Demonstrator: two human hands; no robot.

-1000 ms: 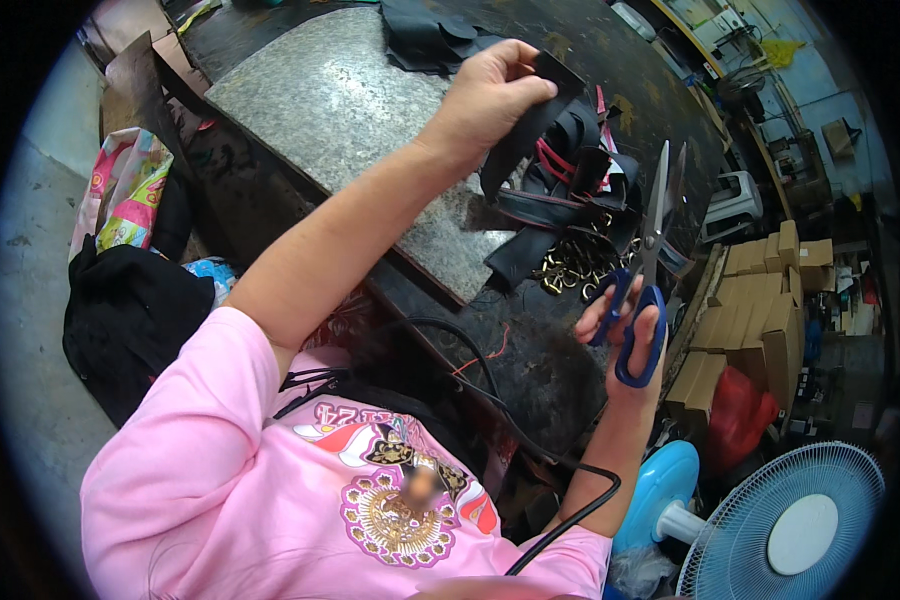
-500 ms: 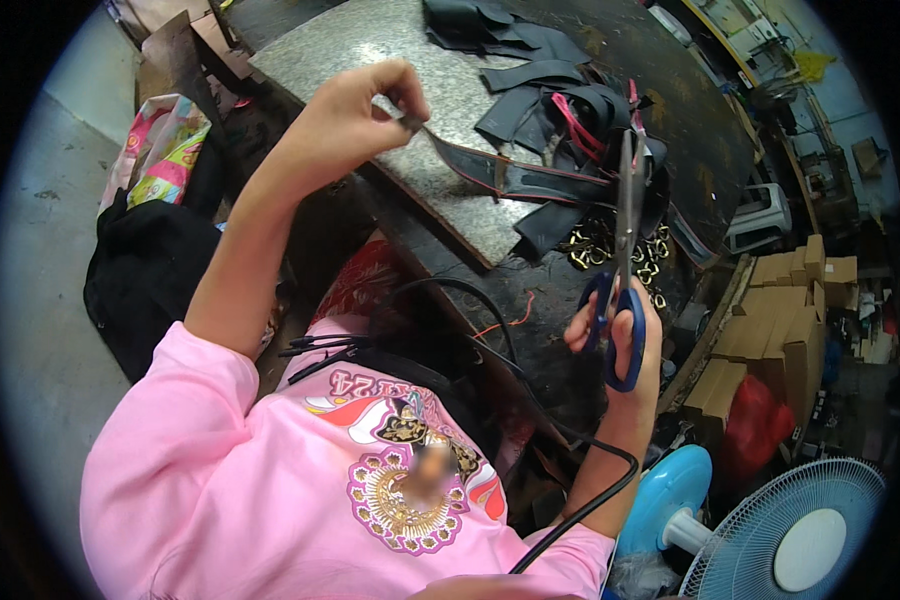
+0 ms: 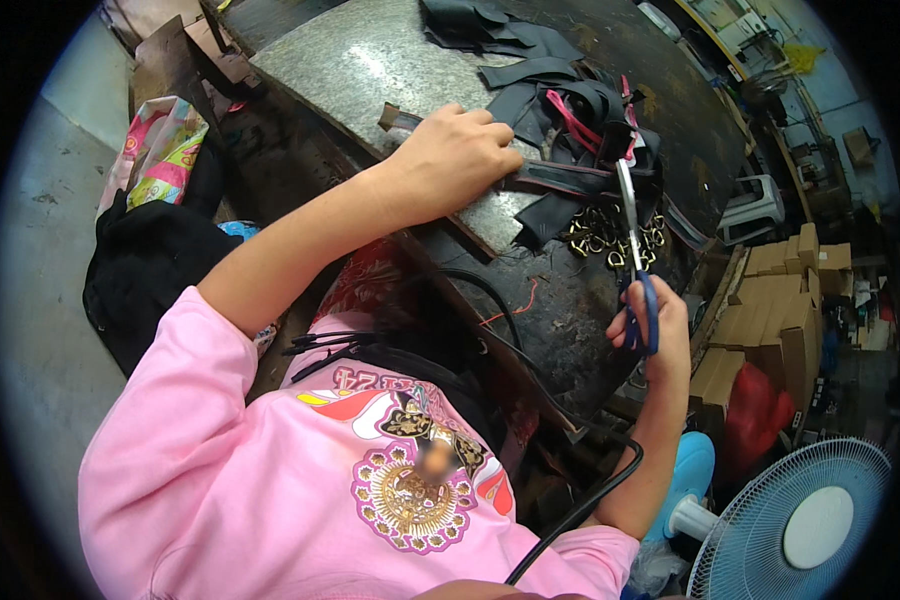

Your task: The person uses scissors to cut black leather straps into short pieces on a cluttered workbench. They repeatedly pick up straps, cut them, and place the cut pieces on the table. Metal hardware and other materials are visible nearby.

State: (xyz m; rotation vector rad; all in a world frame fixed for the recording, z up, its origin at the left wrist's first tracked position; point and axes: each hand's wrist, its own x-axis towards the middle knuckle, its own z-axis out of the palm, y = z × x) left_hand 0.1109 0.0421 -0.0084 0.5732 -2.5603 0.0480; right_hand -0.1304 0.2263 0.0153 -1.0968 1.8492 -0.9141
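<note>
My left hand [image 3: 457, 160] is closed on a dark strap [image 3: 560, 180] and presses it flat on the grey stone slab [image 3: 360, 60]. The strap runs right toward a heap of black and pink straps [image 3: 580, 105]. My right hand [image 3: 652, 330] holds blue-handled scissors [image 3: 634, 250] by the handles, blades pointing up and away. The blade tips sit beside the strap heap, above a cluster of brass buckles [image 3: 610, 235]. I wear a pink shirt.
The dark worktable [image 3: 560, 320] carries the slab and a black cable [image 3: 490, 300]. Cardboard boxes [image 3: 780, 300] stack at the right, with a red bag [image 3: 760, 420] and a white fan [image 3: 810, 520] below. A black bag [image 3: 150, 270] and a colourful bag [image 3: 165, 150] lie on the floor at left.
My left hand came down from mid-air and now lays the strap on the slab. My right hand with the scissors shifted slightly, blades still raised.
</note>
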